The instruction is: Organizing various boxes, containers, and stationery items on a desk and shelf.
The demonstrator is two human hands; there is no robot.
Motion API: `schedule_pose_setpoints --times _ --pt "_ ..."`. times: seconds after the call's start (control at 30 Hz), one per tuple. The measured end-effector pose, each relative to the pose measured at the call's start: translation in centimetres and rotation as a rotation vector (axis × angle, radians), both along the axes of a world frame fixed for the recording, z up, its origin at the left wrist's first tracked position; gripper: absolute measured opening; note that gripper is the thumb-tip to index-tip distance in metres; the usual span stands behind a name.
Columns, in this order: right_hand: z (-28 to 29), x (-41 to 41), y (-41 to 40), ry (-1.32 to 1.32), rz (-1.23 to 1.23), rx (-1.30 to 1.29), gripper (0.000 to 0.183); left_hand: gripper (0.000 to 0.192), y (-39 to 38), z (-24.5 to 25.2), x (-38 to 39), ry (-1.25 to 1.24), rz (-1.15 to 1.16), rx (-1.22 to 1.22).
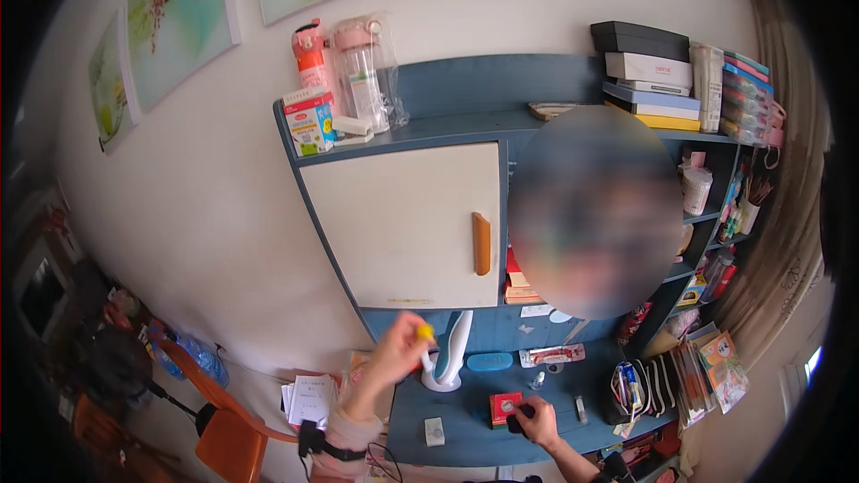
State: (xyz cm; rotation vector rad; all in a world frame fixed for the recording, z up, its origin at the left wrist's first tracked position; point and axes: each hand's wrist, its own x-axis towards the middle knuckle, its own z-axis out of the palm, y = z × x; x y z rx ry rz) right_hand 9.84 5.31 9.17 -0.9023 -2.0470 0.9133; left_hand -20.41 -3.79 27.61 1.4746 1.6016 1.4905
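Note:
Raised in front of the white desk lamp (pixel 458 342), my left hand (pixel 399 347) pinches a small yellow object (pixel 425 332) between thumb and fingers. Its exact kind is too small to tell. Lower down, my right hand (pixel 539 422) grips a small dark object (pixel 515 424), partly hidden by the fingers. That hand is beside a small red box (pixel 504 405) with a round pale mark on top. Both hands are over the blue desk (pixel 463 419). A small white box (pixel 434 431) lies toward the desk's front left.
Behind the red box are a blue case (pixel 489 361), a wrapped packet (pixel 552 355) and a tiny clear bottle (pixel 537 381). A small tube (pixel 581 409) and a filled pencil case (pixel 625 392) lie right. A white cabinet door (pixel 409 228) is above; an orange chair (pixel 230 443) stands left.

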Motion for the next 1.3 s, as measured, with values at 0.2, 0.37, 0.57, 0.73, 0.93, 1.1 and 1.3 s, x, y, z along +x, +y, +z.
schedule_pose_setpoints --times 0.2,0.37,0.57,0.73,0.93,1.1,1.3 --pt "-1.2 0.7 -2.4 -0.023 0.072 -0.142 0.016 0.013 0.8 22.1 0.0 0.421 0.359 0.298" --pt "1.3 0.7 -3.3 -0.014 0.090 -0.208 0.017 0.020 4.7 32.9 0.6 0.617 0.558 0.326" --pt "1.2 2.2 -2.9 0.036 0.079 -0.143 0.018 0.025 9.6 33.6 -0.9 1.163 0.867 0.047" --pt "-1.9 4.1 -1.9 0.011 0.041 -0.217 0.019 0.027 10.6 32.3 -2.4 1.243 0.895 0.023" --pt "-1.6 4.4 -1.6 0.006 0.021 -0.219 0.020 0.037 10.8 31.6 -2.7 1.344 0.877 0.056" --pt "-2.1 4.3 -1.6 0.006 0.049 -0.254 0.016 0.042 11.6 30.5 -4.8 1.541 0.938 0.387" --pt "-3.7 5.7 -1.8 -0.079 0.070 -0.310 0.016 0.037 9.6 29.5 -0.5 1.416 1.001 0.493"
